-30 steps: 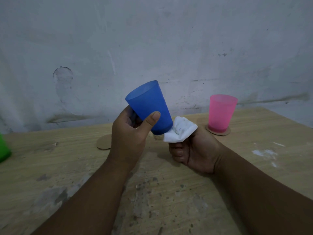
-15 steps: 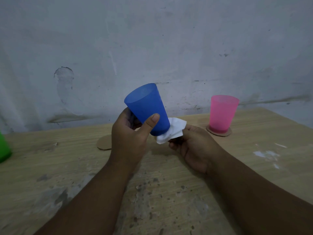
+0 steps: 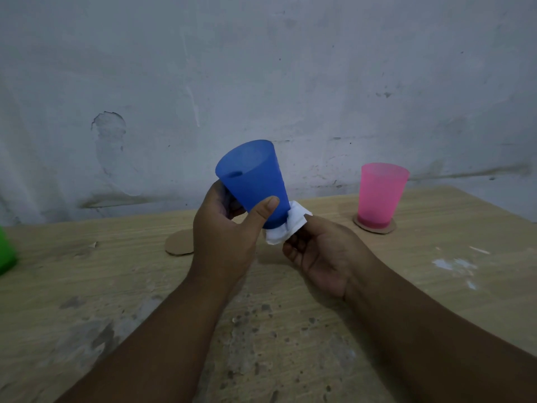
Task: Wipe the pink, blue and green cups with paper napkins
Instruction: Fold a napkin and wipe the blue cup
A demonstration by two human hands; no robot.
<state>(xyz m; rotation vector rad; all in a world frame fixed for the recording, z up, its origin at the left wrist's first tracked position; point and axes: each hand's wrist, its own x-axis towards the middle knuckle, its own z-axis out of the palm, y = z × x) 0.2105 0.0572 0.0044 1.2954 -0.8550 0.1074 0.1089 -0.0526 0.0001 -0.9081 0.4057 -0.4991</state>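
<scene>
My left hand (image 3: pixel 225 238) grips the blue cup (image 3: pixel 252 181) above the table, tilted with its mouth up and to the left. A white paper napkin (image 3: pixel 286 232) is pressed against the cup's base, pinched in my right hand (image 3: pixel 322 254) just below and to the right of it. The pink cup (image 3: pixel 380 194) stands upright at the back right. Only a sliver of the green cup (image 3: pixel 5 251) shows at the left edge of the view.
The pink cup sits on a round cardboard coaster (image 3: pixel 374 228). A second, bare coaster (image 3: pixel 178 242) lies behind my left hand. The worn wooden table (image 3: pixel 87 286) meets a grey wall (image 3: pixel 261 68) at the back. White smears (image 3: pixel 453 264) mark the table at the right.
My right hand turned over and moved the napkin from beside the cup to under its base. The cup's mouth tipped slightly more toward me.
</scene>
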